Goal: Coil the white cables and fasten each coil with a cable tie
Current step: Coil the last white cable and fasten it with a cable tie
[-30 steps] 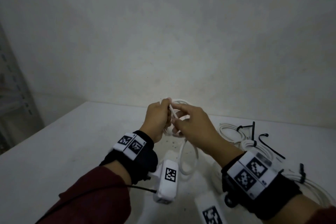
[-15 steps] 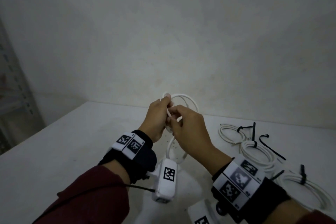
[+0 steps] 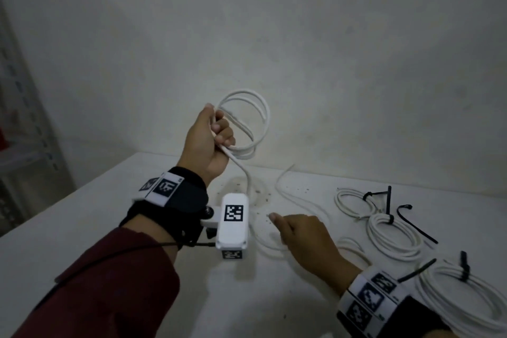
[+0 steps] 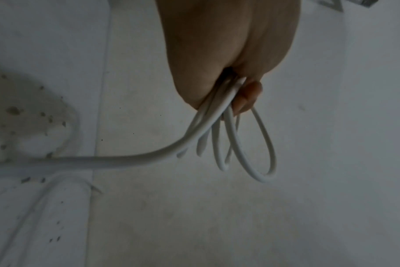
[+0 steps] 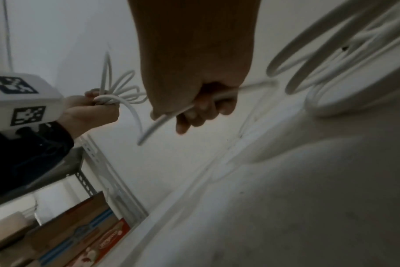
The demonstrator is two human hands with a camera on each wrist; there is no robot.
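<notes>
grip, head view: our left hand (image 3: 211,143) is curled round the cable coil (image 3: 247,123), raised over the table (image 3: 82,214).
left wrist view: loops (image 4: 244,150) hang from our fingers (image 4: 247,101).
right wrist view: our right hand (image 5: 194,75) pinches the cable tail (image 5: 171,115).
risk: loops may spring loose if our left-hand hold eases.

Head view high, forward-down; 2 close wrist views sharing white cable (image 3: 248,121).
</notes>
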